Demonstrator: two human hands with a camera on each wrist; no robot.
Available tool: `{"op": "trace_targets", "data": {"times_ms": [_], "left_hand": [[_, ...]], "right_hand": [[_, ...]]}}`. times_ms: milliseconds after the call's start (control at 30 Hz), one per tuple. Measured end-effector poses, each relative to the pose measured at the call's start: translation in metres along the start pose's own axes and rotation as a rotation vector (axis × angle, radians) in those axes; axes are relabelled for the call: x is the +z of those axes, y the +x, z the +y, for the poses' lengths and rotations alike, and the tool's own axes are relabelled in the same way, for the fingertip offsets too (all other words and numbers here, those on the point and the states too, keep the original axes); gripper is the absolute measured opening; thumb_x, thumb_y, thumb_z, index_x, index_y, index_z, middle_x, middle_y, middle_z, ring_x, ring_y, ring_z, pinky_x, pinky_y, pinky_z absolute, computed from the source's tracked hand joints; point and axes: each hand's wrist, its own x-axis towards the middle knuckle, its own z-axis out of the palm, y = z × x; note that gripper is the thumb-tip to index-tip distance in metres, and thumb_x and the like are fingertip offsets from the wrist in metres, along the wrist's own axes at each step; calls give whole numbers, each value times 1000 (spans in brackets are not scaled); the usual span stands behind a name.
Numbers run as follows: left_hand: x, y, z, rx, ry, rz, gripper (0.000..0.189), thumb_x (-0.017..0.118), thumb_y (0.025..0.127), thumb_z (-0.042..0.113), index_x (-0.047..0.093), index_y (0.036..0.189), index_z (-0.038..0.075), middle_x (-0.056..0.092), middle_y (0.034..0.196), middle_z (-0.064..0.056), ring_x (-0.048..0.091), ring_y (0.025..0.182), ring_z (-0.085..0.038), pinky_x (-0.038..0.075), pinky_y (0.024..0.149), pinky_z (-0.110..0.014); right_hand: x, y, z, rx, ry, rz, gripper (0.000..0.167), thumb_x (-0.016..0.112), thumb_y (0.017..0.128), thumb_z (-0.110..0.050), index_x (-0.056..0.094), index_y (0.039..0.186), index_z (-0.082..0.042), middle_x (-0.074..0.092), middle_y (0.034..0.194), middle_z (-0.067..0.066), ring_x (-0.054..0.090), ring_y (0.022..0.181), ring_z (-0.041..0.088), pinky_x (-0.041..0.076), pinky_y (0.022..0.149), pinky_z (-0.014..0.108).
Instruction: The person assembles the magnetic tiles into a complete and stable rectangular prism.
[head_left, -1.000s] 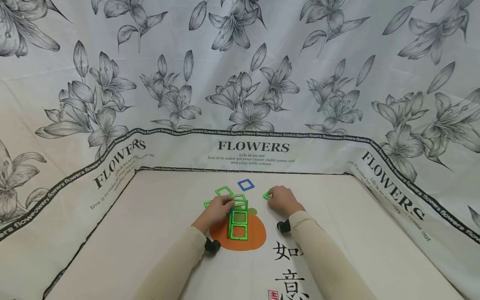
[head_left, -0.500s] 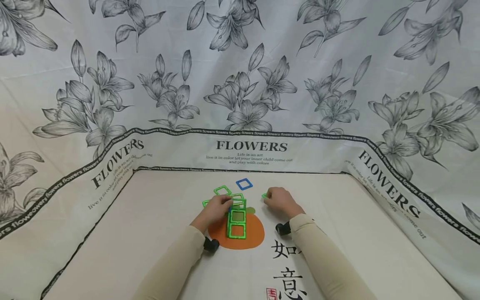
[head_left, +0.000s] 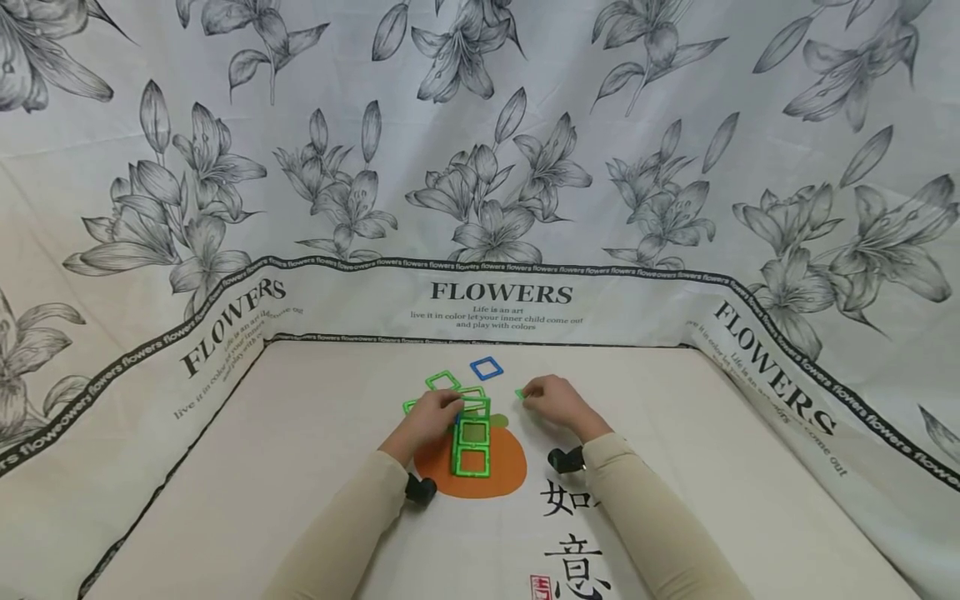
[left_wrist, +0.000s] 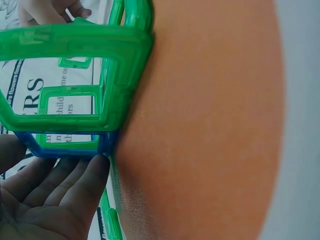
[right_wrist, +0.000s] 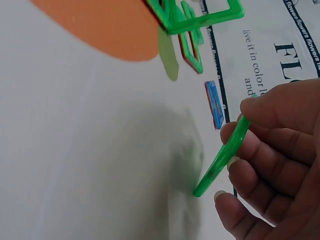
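One structure of green frames (head_left: 472, 447) sits over the orange fruit print (head_left: 512, 468) on the table (head_left: 300, 467), and the left hand (head_left: 426, 422) holds it, thumb and fingertips against its blue piece (left_wrist: 75, 153); the right hand (head_left: 557, 402), apart from the left one, pinches a tilted green tile (right_wrist: 221, 157) between thumb and fingers, while a loose blue frame (head_left: 492, 376) and a loose green frame (head_left: 437, 376) lie beyond the structure, toward the lettered border (head_left: 360, 292)
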Motion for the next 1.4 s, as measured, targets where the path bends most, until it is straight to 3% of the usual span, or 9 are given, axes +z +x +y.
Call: {"op": "trace_targets", "data": {"times_ms": [333, 600, 833, 1133, 1400], "left_hand": [[-1, 0, 1, -13, -15, -2, 43, 48, 101, 34, 56, 135, 10, 61, 131, -9, 62, 108, -22, 47, 102, -46], [-3, 3, 2, -3, -6, -8, 42, 48, 101, 34, 56, 135, 10, 61, 130, -9, 62, 107, -22, 49, 100, -45], [-1, 1, 2, -8, -11, -3, 42, 48, 101, 33, 56, 135, 10, 62, 129, -9, 62, 106, -21, 49, 99, -45], [1, -2, 1, -21, -25, 4, 42, 48, 101, 33, 56, 136, 10, 61, 130, -9, 62, 108, -21, 47, 103, -46], [1, -3, 2, -35, -39, 0, 43, 48, 101, 34, 55, 136, 11, 61, 129, -8, 61, 107, -21, 47, 101, -45]], "right_hand": [[2, -10, -7, -8, 220, -53, 25, 68, 87, -19, 73, 108, -7, 71, 102, 5, 62, 86, 16, 53, 76, 32], [10, -12, -9, 53, 390, -96, 28, 68, 86, -17, 72, 110, -2, 70, 92, 6, 60, 80, 18, 53, 73, 31], [21, -17, -8, 107, 562, -108, 28, 66, 89, -18, 71, 107, 2, 67, 87, 7, 56, 75, 16, 52, 68, 26], [28, -29, -13, 142, 723, -97, 31, 66, 89, -15, 69, 111, 6, 70, 96, 15, 61, 74, 15, 57, 72, 30], [36, -33, -18, 151, 838, -91, 35, 64, 90, -13, 64, 114, 12, 68, 81, 6, 60, 69, 13, 56, 70, 30]]}}
